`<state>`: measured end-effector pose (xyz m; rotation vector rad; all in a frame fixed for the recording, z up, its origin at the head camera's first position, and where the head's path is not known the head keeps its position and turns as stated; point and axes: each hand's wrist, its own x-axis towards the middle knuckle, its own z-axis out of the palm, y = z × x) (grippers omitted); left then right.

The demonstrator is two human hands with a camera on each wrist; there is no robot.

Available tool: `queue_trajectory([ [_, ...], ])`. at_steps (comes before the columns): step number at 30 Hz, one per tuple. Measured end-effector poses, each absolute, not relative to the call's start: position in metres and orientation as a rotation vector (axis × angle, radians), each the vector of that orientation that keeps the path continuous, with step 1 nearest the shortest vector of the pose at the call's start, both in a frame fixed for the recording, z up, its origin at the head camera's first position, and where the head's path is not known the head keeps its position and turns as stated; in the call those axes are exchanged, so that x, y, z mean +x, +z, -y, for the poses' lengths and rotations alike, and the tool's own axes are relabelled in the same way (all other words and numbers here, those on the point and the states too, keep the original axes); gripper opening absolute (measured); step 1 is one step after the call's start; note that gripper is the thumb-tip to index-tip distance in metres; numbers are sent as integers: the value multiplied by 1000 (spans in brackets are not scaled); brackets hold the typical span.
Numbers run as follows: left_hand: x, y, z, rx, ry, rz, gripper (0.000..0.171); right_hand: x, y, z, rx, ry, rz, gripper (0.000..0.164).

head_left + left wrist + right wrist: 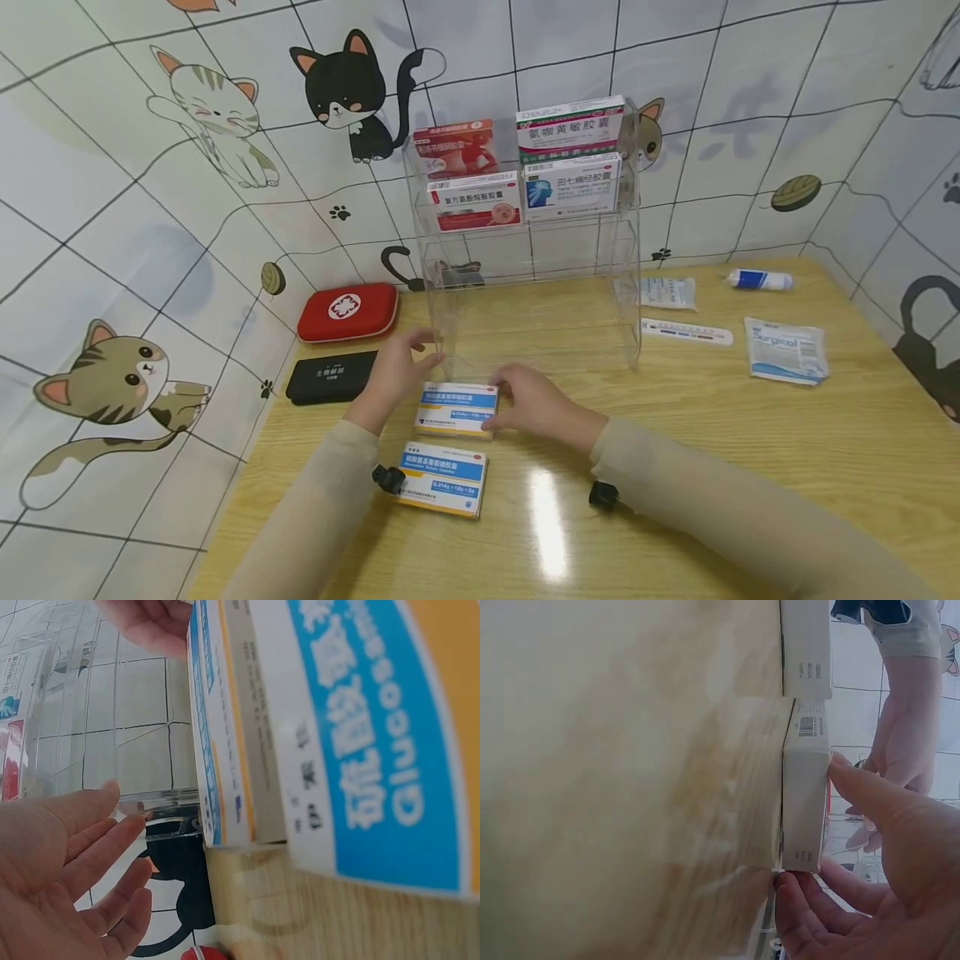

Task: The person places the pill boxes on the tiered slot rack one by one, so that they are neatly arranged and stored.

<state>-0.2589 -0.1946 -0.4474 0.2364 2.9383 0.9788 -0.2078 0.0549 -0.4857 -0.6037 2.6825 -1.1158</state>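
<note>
Across the counter (750,417) I see a clear rack (636,300) holding four boxes (572,187), right hand (543,404) pinching another box (456,408), left hand (399,367) loosely spread beside it.

Blue-white-orange boxes (456,408), beige sleeves (318,500)

Left forearm (318,500): extended forward and slightly inward. Left grip (397,368): left fingers (105,859) extended, relaxed and slightly spread; palm side exposed to the left wrist camera. Right forearm (712,504): angled diagonally forward and leftward. Right grip (542,404): thumb (870,793) opposed to the curled right fingers (802,913) in a pinch. Beige sleeves (300,537) end at both wrists. The two grips are apart, the left farther forward.
</note>
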Motion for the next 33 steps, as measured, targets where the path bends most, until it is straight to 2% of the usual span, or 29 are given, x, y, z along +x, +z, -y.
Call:
queue_trajectory([
  [8, -256, -444, 197, 214, 966, -2945, 42, -198, -478, -70, -441, -1470, -2482, 34],
  [15, -257, -444, 196, 240, 983, -2943, 41, -188, -469, -103, -454, -1514, -2472, 23],
  [20, -259, -444, 195, 245, 980, -2937, 42, -186, -449, -124, -514, -1485, -2560, 19],
  [26, -260, -445, 195, 252, 964, -2957, 41, -204, -412, -142, -628, -1479, -2763, 19],
  [33, -260, -447, 193, 284, 988, -2965, 41, -243, -360, -145, -787, -1730, -2937, 18],
])
